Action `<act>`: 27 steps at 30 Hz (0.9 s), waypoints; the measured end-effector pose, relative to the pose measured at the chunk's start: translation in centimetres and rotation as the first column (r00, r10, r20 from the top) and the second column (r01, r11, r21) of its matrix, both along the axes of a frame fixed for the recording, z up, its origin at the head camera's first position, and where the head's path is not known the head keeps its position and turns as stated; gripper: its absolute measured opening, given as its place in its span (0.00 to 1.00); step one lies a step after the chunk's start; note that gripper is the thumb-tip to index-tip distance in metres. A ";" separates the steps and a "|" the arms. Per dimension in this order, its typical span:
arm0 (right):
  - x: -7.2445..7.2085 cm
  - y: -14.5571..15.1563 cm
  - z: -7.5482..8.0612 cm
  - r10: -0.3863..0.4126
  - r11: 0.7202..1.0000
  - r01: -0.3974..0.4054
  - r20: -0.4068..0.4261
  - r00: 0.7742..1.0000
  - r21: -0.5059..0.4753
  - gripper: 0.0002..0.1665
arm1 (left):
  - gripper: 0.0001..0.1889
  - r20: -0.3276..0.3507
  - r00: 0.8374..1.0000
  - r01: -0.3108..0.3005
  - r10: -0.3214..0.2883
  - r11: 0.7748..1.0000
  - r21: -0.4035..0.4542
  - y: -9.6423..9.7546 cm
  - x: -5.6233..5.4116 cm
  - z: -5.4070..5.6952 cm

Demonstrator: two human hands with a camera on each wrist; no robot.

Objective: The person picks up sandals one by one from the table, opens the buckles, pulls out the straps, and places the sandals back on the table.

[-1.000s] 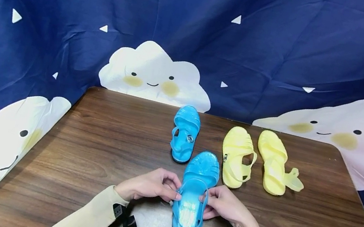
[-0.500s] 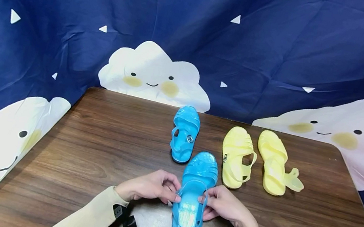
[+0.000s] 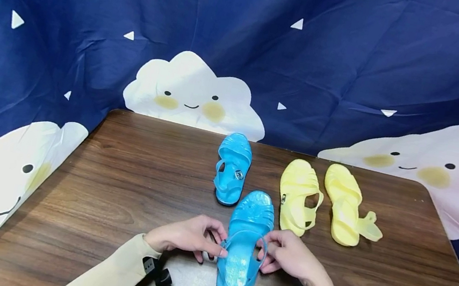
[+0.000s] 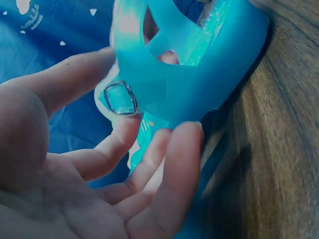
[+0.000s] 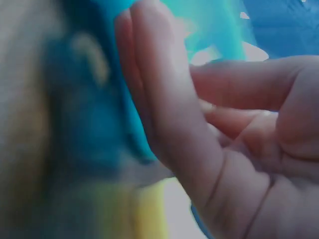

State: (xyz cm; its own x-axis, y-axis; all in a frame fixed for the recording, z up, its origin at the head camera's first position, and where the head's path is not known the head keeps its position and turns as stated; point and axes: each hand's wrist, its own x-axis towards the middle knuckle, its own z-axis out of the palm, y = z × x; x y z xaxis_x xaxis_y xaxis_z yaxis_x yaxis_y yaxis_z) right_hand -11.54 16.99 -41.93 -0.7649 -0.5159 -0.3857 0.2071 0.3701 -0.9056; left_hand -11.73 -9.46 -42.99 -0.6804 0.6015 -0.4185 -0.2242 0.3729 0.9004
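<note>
A blue jelly sandal [image 3: 253, 213] stands sole down near the front of the table, toe pointing away. My left hand [image 3: 193, 235] pinches its left side between thumb and index finger. In the left wrist view these fingers are at the strap's metal-framed buckle [image 4: 120, 97], the thumb against the strap just above it. On the opposite side my right hand [image 3: 294, 260] pinches the ankle strap, which bows outward to the right. The right wrist view is blurred, and its bent fingers [image 5: 169, 84] cover much of the sandal there.
Behind the held sandal lies a second blue sandal [image 3: 233, 151] with its strap buckled. To the right are a yellow sandal [image 3: 300, 175] with a looped strap and another yellow sandal [image 3: 344, 225] with its strap splayed out. A dark blue curtain [image 3: 249, 25] hangs behind the wooden table [image 3: 138, 168].
My right hand has shifted slightly right, drawing the ankle strap outward, and its thumb has left the sandal's insole. My left hand stays nearly in place, its fingers a little more spread.
</note>
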 end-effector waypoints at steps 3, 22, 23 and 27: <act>0.1 -0.1 1.4 -0.045 0.995 0.055 -0.119 0.992 0.082 0.13 | 0.13 0.020 1.000 0.004 -0.004 1.000 0.011 0.0 -0.1 -0.1; 1.9 -5.7 3.0 0.227 0.958 -0.035 -0.678 0.699 0.286 0.05 | 0.07 -0.033 0.996 0.083 -0.082 0.997 0.007 0.5 -0.5 -0.2; 2.0 -5.9 2.8 0.252 0.951 -0.046 -0.678 0.691 0.307 0.05 | 0.07 -0.038 0.995 0.088 -0.088 0.996 0.009 0.5 -0.5 -0.2; 2.1 -6.2 2.4 0.326 0.923 -0.067 -0.675 0.662 0.380 0.05 | 0.05 -0.061 0.993 0.100 -0.099 0.995 0.014 0.5 -0.5 -0.4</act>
